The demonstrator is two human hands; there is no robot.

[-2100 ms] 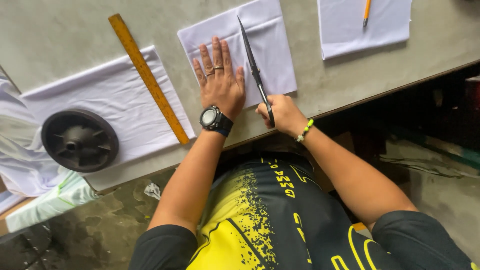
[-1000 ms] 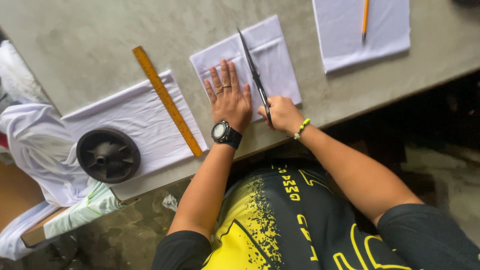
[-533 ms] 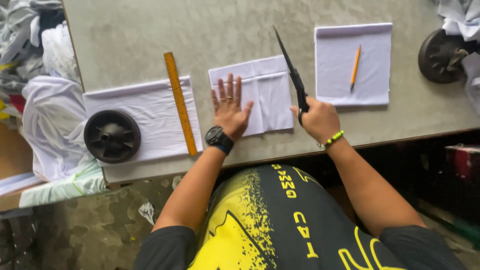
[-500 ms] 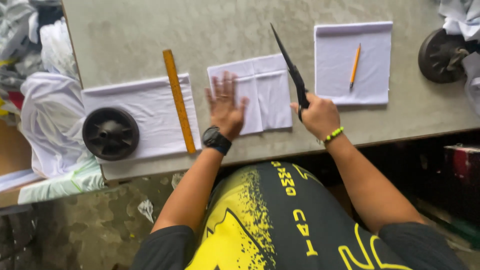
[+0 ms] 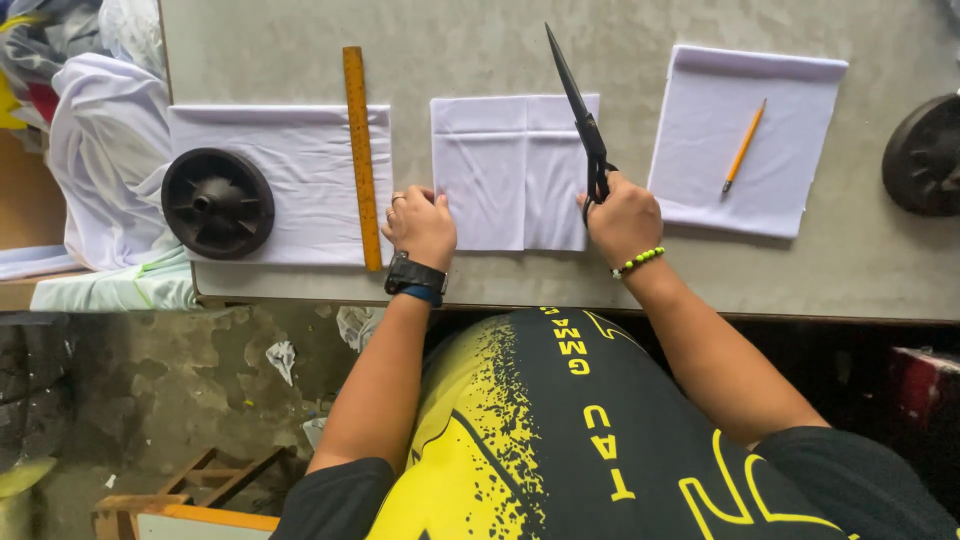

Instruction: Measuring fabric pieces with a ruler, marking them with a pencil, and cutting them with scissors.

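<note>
Two hands work a folded white cloth [image 5: 515, 170] on the grey tabletop [image 5: 260, 50]: the left hand [image 5: 420, 225], flat on it a moment ago, now curls at its left edge; the right hand [image 5: 622, 215] stays clamped on black shears [image 5: 580, 110], blades closed, lifted clear

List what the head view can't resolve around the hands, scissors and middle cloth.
- Scissors handles: buried in the right hand.
- Left hand fingertips: curled at the folded white cloth edge; grip unclear.
- Layer count of that cloth: too fine.
- Black round weight: cut off by the right edge.
</note>
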